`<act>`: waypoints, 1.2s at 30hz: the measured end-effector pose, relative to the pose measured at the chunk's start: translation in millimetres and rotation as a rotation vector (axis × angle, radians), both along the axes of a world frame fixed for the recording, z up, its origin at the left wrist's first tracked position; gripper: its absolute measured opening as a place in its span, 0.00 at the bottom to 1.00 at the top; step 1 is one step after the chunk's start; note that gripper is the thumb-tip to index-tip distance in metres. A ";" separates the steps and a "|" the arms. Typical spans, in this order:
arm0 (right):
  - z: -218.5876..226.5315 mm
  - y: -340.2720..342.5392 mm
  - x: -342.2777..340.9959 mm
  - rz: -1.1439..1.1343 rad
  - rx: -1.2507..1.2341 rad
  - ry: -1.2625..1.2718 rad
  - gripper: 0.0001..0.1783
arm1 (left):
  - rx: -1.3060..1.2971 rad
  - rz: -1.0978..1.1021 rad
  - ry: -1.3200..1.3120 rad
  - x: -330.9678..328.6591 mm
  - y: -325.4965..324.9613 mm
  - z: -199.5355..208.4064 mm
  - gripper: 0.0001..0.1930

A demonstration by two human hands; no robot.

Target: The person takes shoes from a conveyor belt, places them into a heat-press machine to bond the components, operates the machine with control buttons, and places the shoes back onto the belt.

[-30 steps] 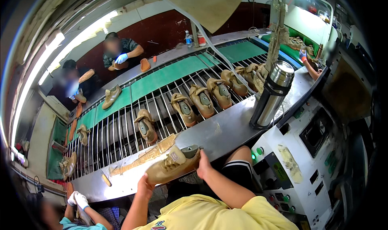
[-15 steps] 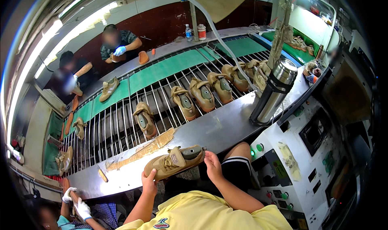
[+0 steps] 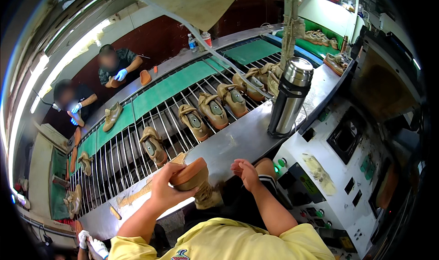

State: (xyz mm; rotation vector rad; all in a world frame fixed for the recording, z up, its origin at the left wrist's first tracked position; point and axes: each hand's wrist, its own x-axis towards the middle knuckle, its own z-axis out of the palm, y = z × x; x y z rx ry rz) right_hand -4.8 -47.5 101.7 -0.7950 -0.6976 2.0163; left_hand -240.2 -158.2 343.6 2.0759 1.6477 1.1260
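Observation:
A tan lace-up shoe [image 3: 204, 196] with an orange-brown sole is in my left hand [image 3: 165, 187], which grips it round the toe end. The shoe is tilted, its toe raised and its sole edge showing, while the upper hangs lower over my lap. My right hand [image 3: 247, 174] is apart from the shoe on its right, with the fingers stretched out and nothing in them. Just beyond, several similar tan shoes [image 3: 211, 111] stand on the metal-rod conveyor [image 3: 173, 131].
A steel thermos [image 3: 292, 97] stands on the metal ledge [image 3: 238, 148] at right. Beside my right arm is a white control panel [image 3: 315, 182] with buttons. Two people [image 3: 120, 70] work across the conveyor, and a white-gloved hand [image 3: 97, 247] shows at lower left.
My left hand has turned the shoe from lying level to toe up. My right hand has let go of the heel and opened. The whole view has shifted somewhat.

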 end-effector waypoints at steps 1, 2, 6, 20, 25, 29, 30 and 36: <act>3.2 2.7 6.3 0.094 -0.014 0.100 0.19 | -0.035 -0.047 -0.079 4.3 2.1 22.8 0.30; 13.9 4.9 9.7 0.188 -0.022 0.232 0.22 | -0.095 0.036 -0.019 1.2 0.9 42.9 0.33; 106.0 -30.9 0.0 0.387 -0.078 0.658 0.32 | -0.197 -0.026 -0.937 -4.1 39.5 56.1 0.36; 78.2 -76.3 101.0 0.163 -0.075 1.051 0.39 | -0.658 0.157 -1.144 51.9 126.7 -194.1 0.10; 155.7 -62.5 221.9 -0.433 0.127 0.340 0.42 | -0.478 0.233 -0.882 9.9 111.6 -277.7 0.07; 158.7 -10.4 350.7 -0.744 0.220 -0.359 0.42 | -0.325 0.313 -0.608 6.5 109.7 -303.3 0.07; 161.6 9.9 373.8 -0.846 0.234 -0.544 0.42 | -0.339 0.326 -0.612 9.7 108.7 -297.4 0.07; 188.3 121.9 447.9 -0.900 0.288 -1.264 0.45 | -0.351 0.454 -0.462 12.1 114.1 -310.1 0.06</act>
